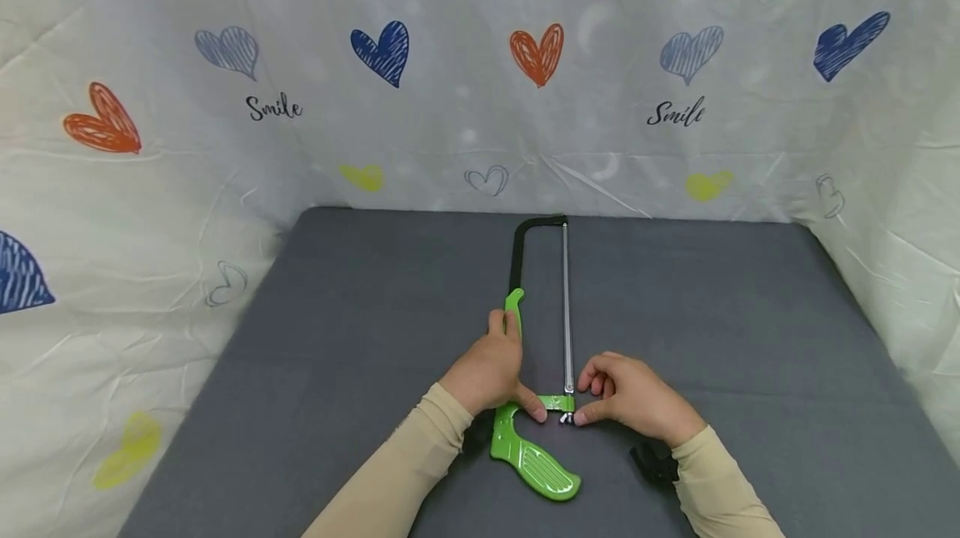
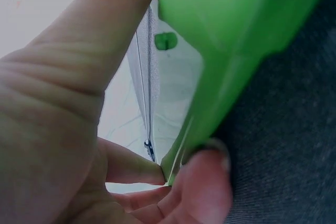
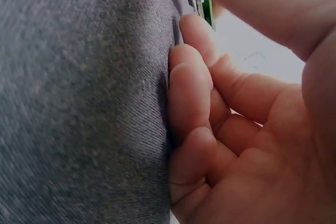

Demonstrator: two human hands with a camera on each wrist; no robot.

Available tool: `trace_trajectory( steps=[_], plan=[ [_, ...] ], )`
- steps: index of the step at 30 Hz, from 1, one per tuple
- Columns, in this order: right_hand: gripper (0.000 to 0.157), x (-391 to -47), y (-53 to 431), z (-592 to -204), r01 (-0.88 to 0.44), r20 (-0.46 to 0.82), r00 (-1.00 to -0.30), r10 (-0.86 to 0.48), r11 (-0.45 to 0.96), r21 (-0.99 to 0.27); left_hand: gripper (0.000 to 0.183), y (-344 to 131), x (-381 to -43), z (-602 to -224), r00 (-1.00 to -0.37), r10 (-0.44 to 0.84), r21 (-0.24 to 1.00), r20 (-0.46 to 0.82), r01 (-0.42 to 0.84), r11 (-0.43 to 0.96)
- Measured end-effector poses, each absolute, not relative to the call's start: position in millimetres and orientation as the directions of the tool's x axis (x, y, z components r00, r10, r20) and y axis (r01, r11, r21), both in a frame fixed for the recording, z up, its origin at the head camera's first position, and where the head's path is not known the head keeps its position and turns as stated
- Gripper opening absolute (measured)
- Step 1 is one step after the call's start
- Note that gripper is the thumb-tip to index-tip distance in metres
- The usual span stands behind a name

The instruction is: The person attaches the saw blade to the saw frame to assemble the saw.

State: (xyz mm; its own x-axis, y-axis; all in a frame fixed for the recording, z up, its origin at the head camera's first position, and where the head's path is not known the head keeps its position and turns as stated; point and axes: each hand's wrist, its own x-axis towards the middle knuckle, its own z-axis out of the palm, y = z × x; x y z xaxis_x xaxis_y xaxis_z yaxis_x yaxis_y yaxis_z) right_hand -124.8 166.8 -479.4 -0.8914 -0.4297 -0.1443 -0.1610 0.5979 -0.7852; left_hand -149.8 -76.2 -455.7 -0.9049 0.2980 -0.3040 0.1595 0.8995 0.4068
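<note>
One green-handled hacksaw point(image 1: 567, 346), lower centre of frame

Left grip point(image 1: 493, 367) curled round it; right grip point(image 1: 636, 398) loosely parted, empty, beside the wing nut point(image 1: 567, 419).

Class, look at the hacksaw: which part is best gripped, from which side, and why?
Probably the green handle, approached from the near, person's side. Its curved, ridged grip slants toward that edge and looks uncovered, away from the blade. The left hand holds farther forward, on the frame, leaving the grip free.

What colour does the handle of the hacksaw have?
The hacksaw handle is bright green; it shows best in the head view.
</note>
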Motion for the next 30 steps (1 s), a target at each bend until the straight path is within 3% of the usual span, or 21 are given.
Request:
trace_trajectory(
  steps=[15, 24, 30],
  plan=[
    [0.036, -124.1, 159.3, -481.5, -0.212, -0.114, -0.898, -0.425, 0.646, -0.734, 0.158, -79.2, -148.5, -457.3, -0.910, 0.284, 0.411, -0.302, 0.145, 0.900],
    [0.023, -123.1, 163.3, -478.8, -0.240, -0.131, -0.858, -0.497, 0.612, -0.753, 0.159, -76.9, -150.3, -455.7, -0.914, 0.282, 0.403, -0.293, 0.150, 0.903],
    [0.031, -117.1, 158.9, -480.6, -0.208, -0.156, -0.853, -0.498, 0.599, -0.774, 0.160, -75.2, -150.5, -457.6, -0.909, 0.278, 0.388, -0.311, 0.145, 0.910]
  ],
)
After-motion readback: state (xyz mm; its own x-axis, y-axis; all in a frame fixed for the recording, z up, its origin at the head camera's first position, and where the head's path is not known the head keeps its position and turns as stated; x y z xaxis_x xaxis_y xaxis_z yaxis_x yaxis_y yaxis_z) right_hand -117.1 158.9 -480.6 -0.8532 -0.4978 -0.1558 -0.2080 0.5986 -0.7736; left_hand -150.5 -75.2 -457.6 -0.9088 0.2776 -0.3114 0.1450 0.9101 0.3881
